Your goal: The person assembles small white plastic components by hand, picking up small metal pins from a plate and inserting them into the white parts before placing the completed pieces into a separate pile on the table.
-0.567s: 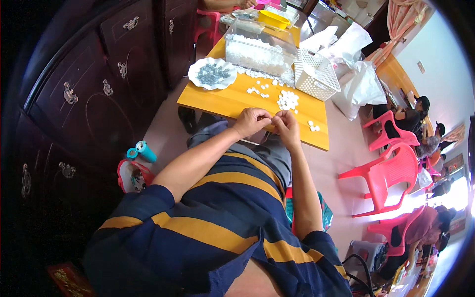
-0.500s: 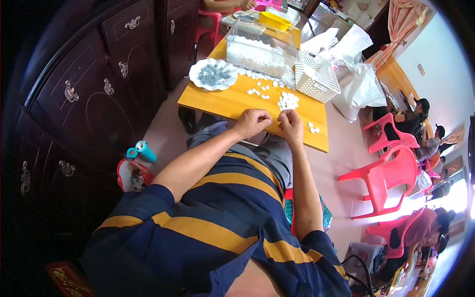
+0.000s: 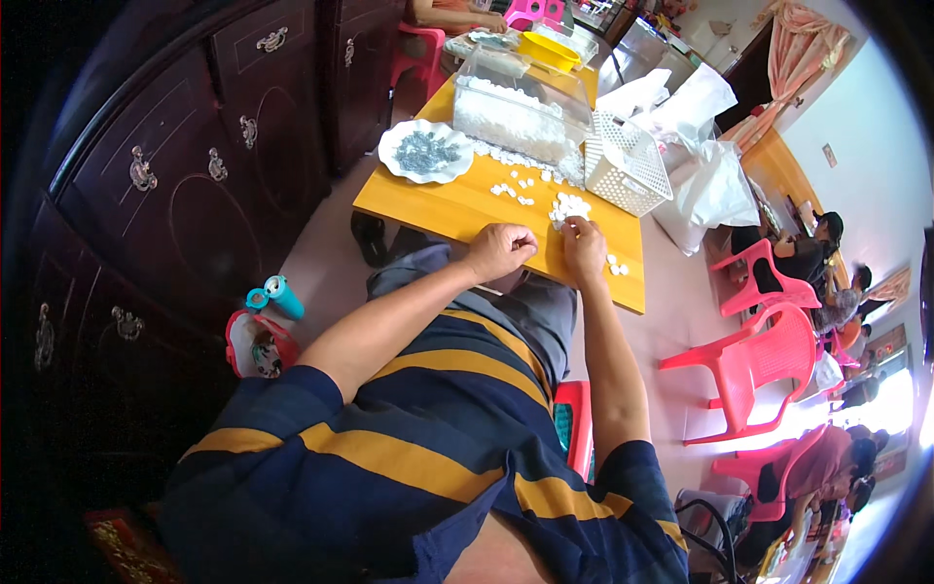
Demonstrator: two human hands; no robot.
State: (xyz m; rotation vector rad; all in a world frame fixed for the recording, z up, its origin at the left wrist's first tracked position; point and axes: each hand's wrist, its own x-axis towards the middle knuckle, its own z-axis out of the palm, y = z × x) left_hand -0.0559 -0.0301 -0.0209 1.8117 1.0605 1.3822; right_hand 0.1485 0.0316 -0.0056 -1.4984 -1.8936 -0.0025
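Observation:
My left hand (image 3: 503, 251) is closed, its fingers curled in just over the near edge of the yellow wooden table (image 3: 428, 201); whatever it holds is too small or hidden. Beside it, my right hand (image 3: 585, 249) has its fingertips pinched together at the near edge of a pile of small white pieces (image 3: 570, 206). I cannot make out what lies between those fingers. A few more white pieces (image 3: 617, 265) lie to the right of that hand, and several loose ones (image 3: 513, 189) are scattered left of the pile.
A scalloped white plate (image 3: 397, 161) of small dark pieces is at the table's left. Behind are a clear bin (image 3: 520, 122) of white pieces, a white perforated basket (image 3: 632, 187) and a yellow basin (image 3: 547, 51). Dark cabinets (image 3: 175, 195) stand left; pink chairs (image 3: 769, 360) and people sit right.
My right hand has moved forward from near my left hand to the pile of white pieces. My left hand has stayed nearly in place, still closed.

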